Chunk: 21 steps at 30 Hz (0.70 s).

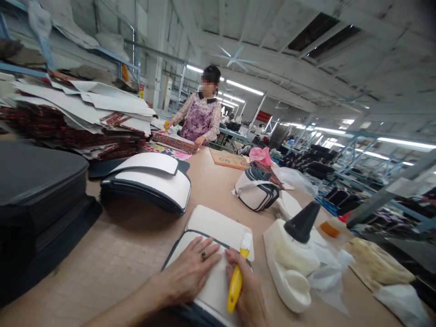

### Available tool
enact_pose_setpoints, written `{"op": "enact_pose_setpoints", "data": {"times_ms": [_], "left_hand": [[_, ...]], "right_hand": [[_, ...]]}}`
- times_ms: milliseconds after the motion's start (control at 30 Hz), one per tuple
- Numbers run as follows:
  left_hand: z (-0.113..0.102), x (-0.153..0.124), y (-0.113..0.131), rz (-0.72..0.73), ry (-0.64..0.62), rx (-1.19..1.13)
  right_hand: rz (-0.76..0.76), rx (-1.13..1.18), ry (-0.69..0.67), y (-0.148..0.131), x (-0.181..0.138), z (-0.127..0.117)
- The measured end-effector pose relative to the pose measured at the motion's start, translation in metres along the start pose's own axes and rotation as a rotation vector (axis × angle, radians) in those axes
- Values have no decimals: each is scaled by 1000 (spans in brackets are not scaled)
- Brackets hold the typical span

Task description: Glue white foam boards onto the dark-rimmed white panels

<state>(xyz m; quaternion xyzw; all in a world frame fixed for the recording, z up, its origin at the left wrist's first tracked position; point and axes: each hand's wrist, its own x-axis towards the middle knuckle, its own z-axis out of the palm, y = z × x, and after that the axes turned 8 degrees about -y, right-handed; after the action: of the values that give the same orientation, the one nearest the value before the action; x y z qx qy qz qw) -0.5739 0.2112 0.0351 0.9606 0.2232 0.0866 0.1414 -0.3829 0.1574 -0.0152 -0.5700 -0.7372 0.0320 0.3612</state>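
Flat on a white panel with a dark border (pixel 215 290), my left hand (pixel 194 269) lies with its fingers stretched out. A ring is on one finger. My right hand (pixel 250 290) holds a yellow-handled brush (pixel 235 288) against the palm, its pale bristles pointing away from me. The fingertips of this hand rest at the panel's right side. Just beyond the dark edge lies a plain off-white sheet (pixel 216 221), partly covered by the panel. Dark layers show under the panel near me. To the right stands a white plastic container (pixel 289 254) with a black cone (pixel 303 222) on top.
Stacked dark sheets (pixel 37 181) stand at the left, beside a curved pile of white-faced pieces (pixel 155 181). A tied bundle (pixel 257 190) sits farther back on the brown table (pixel 136 254). Across it, a co-worker (pixel 202 113) handles patterned pieces. A yellowish cloth (pixel 378 263) lies at right.
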Motion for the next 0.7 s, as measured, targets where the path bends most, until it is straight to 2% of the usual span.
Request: {"op": "enact_pose_setpoints", "data": {"times_ms": [133, 267, 400, 533, 600, 700], "left_hand": [[14, -12, 3, -37, -130, -64], [17, -16, 7, -67, -187, -182], [16, -13, 8, -104, -226, -221], [15, -12, 11, -170, -266, -173], [14, -14, 13, -173, -266, -145], [14, -15, 13, -145, -213, -124]], "right_hand": [[-84, -26, -34, 19, -25, 27], [-106, -124, 5, 42, -56, 55], [-95, -159, -26, 51, -64, 66], [-88, -66, 55, 44, -49, 51], [-83, -20, 121, 36, -30, 35], [23, 38, 165, 20, 10, 5]]}}
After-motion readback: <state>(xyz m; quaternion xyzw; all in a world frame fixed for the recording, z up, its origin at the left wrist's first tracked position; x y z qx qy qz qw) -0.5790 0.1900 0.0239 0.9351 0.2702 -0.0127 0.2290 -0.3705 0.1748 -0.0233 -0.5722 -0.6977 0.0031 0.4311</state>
